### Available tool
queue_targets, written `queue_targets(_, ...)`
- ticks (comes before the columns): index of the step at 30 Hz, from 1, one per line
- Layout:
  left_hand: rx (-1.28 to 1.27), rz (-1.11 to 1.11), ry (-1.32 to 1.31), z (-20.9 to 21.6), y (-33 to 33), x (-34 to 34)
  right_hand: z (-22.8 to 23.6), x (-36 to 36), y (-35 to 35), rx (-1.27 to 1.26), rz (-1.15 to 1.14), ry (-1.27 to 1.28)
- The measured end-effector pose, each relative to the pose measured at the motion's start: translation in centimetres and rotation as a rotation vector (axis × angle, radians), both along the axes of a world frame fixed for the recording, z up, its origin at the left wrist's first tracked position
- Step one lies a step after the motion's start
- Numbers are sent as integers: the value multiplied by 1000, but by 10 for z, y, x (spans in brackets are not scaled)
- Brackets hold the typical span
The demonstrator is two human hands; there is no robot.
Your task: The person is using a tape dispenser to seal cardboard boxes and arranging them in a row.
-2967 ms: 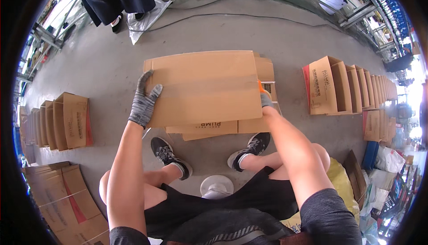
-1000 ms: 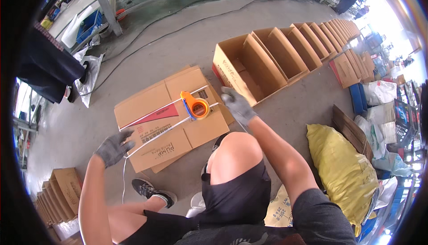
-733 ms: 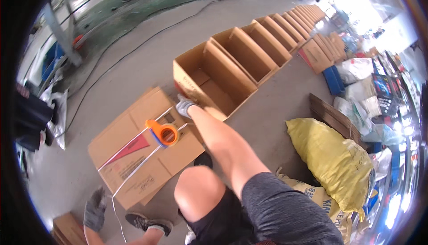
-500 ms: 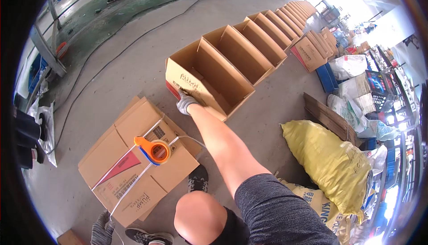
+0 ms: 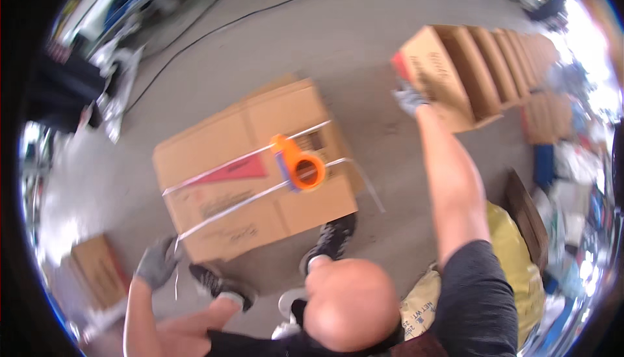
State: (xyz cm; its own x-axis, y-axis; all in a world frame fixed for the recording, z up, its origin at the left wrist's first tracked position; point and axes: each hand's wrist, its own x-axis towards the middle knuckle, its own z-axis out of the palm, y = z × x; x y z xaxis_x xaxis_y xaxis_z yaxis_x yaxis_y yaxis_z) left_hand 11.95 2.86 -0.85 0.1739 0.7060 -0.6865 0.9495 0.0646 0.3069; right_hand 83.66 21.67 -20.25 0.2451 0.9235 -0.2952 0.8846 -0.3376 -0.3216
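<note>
my right arm stretches far forward and to the right, nearly straight, bare from the dark short sleeve down to a grey work glove. my right hand [image 5: 409, 99] reaches the near corner of an open cardboard box [image 5: 437, 74], the first in a row of open boxes [image 5: 520, 51] that runs away toward the upper right. the gloved fingers curl against the box's lower corner and touch it; the picture is blurred there, so i cannot tell whether they truly grip it.

my left arm is bent low at the bottom left, forearm rising from the lower edge. my left hand [image 5: 156, 263], also in a grey glove, is closed loosely around the end of a thin clear strip of tape [image 5: 214, 217], just off the near left corner of a stack of flattened cardboard boxes [image 5: 253, 162].

the stack lies on the grey concrete floor [image 5: 312, 38] in front of my feet. two lines of tape cross its top from left to right. an orange tape dispenser [image 5: 300, 165] rests on the stack, right of its middle, on those tape lines. my black shoes [image 5: 331, 240] sit at the stack's near edge, and my bare knee fills the bottom centre. a yellow sack [image 5: 513, 259] lies just beside my right upper arm.
</note>
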Motion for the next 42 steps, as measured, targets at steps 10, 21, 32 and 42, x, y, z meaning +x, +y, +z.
queue_targets(10,67,512,160,-162,2,-98,150,-331,-100,-94,926,92)
queue_targets(21,438,473,0,-163,-8,-54,16,-355,-138,-464,501,-263)
queue_targets(32,467,-138,211,-160,71,8,36,-394,-157,52,10,351)
queue_targets(42,447,-88,147,-172,56,15,98,-384,-137,177,-23,895)
